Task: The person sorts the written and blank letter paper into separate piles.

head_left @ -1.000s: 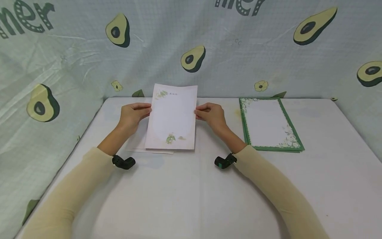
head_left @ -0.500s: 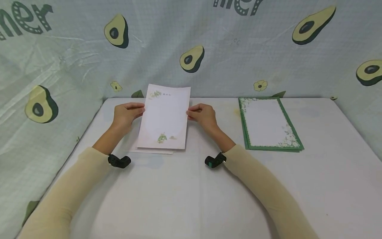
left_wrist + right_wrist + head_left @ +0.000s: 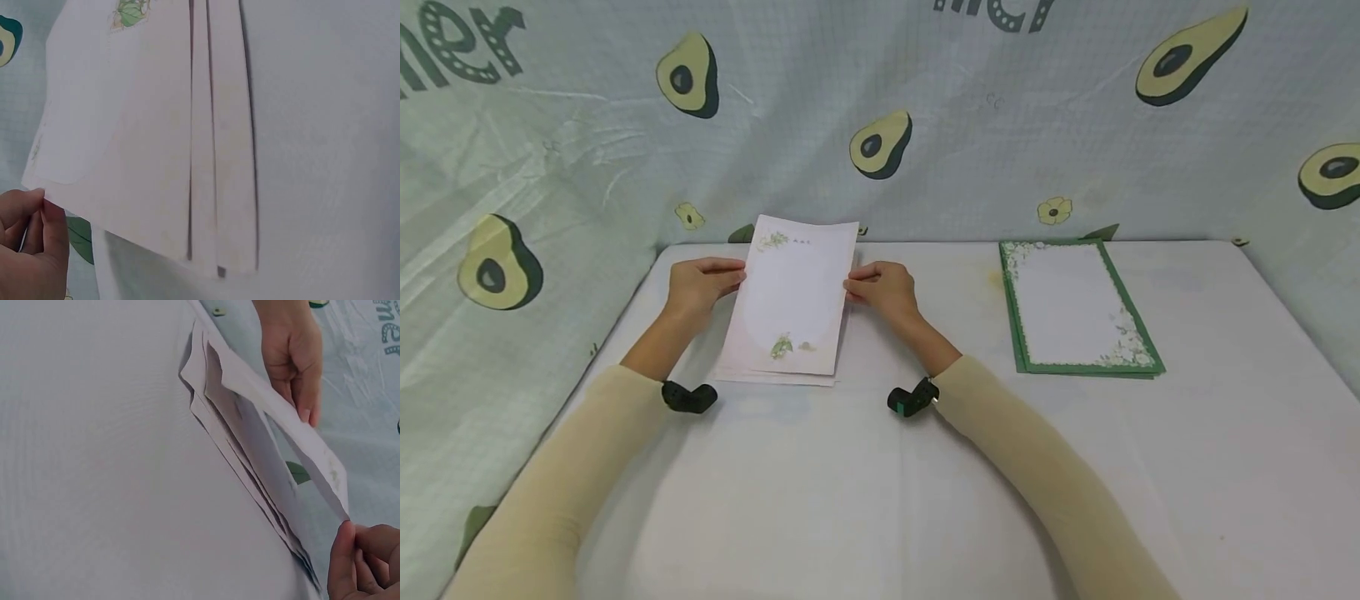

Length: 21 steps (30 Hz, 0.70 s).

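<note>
A pale pink sheet of paper [image 3: 793, 292] with small green leaf prints is held tilted, its far edge raised, left of the middle of the table. My left hand [image 3: 696, 287] pinches its left edge between thumb and fingers. On the opposite edge my right hand [image 3: 887, 292] pinches it the same way. Under it lie similar pale sheets [image 3: 231, 156], slightly staggered, mostly covered in the head view. The right wrist view shows a gap between the raised sheet [image 3: 281, 419] and those lower sheets, widest toward the hands; their near edges lie close together.
A stack of green-bordered sheets [image 3: 1075, 308] with white flower prints lies on the right of the white-covered table [image 3: 880, 500]. Behind the table hangs a pale cloth [image 3: 805, 108] printed with avocados; it also runs along the left side.
Both hands have moved left with the sheet of paper, bringing it over the lower sheets. Its near edge has come almost into line with theirs. The green-bordered stack has stayed put.
</note>
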Available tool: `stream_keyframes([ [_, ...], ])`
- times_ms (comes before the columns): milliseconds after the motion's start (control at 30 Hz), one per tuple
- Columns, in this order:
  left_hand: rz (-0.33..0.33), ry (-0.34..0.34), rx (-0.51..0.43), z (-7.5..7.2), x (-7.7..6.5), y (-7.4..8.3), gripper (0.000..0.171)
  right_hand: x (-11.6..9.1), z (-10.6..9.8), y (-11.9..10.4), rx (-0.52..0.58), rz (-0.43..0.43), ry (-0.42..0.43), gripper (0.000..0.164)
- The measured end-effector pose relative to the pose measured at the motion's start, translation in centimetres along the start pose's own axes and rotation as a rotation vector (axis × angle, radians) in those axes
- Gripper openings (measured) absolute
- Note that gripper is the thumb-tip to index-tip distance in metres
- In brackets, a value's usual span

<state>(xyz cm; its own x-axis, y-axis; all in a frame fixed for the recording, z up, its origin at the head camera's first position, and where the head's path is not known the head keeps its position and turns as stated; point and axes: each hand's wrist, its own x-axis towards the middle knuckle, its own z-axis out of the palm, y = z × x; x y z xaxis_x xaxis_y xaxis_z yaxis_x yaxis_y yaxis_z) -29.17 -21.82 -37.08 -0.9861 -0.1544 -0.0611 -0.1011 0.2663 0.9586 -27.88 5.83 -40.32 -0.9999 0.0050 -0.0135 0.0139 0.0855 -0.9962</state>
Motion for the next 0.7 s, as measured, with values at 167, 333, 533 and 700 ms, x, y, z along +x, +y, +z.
stream_keyframes([
  [167, -0.026, -0.010, -0.005, -0.1, 0.3, -0.1, 0.037, 0.1, 0.5, 0.4, -0.032, 0.020, 0.006, 0.016],
  [333, -0.059, -0.016, 0.019, -0.2, 0.6, -0.7, 0.037, 0.4, 0.7, 0.6, -0.030, 0.051, -0.001, 0.015],
  [533, -0.066, -0.022, 0.052, -0.3, 0.9, -1.1, 0.034, 0.8, 0.9, 0.5, -0.063, 0.078, -0.002, 0.015],
  [700, -0.051, -0.027, 0.125, -0.1, 1.0, -1.1, 0.033, 0.7, 1.0, 0.1, -0.102, 0.079, -0.014, 0.014],
])
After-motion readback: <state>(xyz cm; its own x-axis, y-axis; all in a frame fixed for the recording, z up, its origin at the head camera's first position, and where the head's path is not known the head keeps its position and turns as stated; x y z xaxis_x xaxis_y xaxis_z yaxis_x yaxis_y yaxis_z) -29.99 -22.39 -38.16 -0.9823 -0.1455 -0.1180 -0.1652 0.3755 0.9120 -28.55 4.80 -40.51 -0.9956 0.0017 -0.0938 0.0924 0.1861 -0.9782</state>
